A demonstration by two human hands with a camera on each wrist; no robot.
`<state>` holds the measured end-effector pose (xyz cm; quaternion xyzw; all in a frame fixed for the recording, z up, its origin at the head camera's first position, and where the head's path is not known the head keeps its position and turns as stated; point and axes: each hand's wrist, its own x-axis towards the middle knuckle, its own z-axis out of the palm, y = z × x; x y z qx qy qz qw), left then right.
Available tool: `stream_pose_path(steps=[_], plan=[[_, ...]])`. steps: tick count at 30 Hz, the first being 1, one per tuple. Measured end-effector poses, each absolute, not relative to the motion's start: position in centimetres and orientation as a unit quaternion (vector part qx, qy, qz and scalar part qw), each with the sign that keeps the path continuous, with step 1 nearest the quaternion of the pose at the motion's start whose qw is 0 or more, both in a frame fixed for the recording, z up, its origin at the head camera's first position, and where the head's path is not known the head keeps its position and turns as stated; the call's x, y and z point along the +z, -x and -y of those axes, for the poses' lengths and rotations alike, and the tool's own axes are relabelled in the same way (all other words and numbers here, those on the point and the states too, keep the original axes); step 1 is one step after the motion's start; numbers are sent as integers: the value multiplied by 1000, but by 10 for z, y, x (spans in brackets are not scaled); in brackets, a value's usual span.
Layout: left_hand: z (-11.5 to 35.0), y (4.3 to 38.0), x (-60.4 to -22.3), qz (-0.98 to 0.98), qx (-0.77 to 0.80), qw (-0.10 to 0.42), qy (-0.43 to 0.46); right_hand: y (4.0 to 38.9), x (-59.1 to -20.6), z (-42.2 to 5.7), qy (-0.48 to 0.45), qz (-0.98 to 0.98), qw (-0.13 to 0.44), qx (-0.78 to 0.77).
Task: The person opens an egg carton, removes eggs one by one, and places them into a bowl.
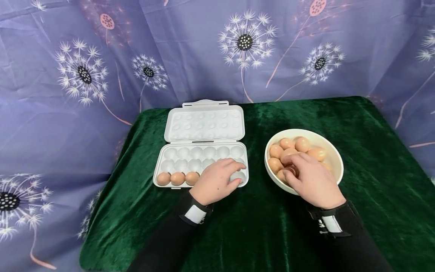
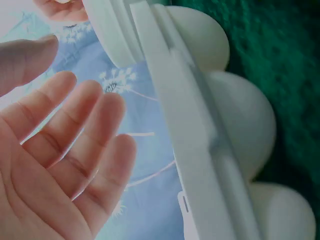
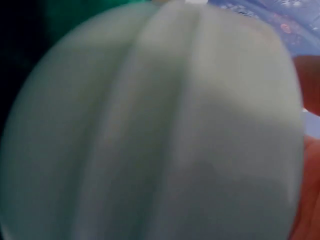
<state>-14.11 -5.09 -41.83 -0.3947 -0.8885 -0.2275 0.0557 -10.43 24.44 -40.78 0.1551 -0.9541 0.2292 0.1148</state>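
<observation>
My left hand [image 1: 217,181] hovers over the right front part of a white egg carton [image 1: 158,166], its fingers apart and holding nothing. In the left wrist view the left palm [image 2: 55,160] faces the carton's side [image 2: 185,115]. Three brown eggs [image 1: 178,178] sit in the front row at the left; bare cups [image 1: 196,152] show behind them. My right hand [image 1: 314,179] reaches into a cream bowl [image 1: 336,162] of brown eggs [image 1: 302,144], thumb and fingers bent down among them. I cannot tell if it grips one. The bowl's outer wall [image 3: 150,125] fills most of the right wrist view.
The carton's lid [image 1: 204,122] stands folded back behind its base. Dark green velvet cloth [image 1: 251,226] covers the table, with a strip of it between carton and bowl. A purple dandelion-print curtain [image 1: 200,49] hangs along the back and sides.
</observation>
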Motion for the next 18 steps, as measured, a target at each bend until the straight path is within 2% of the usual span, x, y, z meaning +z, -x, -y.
stream_pose_path(steps=[8,18], plan=[[44,141,-420,883,-222,57,410,101,-415,-249,-150,965,54,211],[43,139,-423,876,-213,20,432,104,-417,-252,-163,960,40,225]])
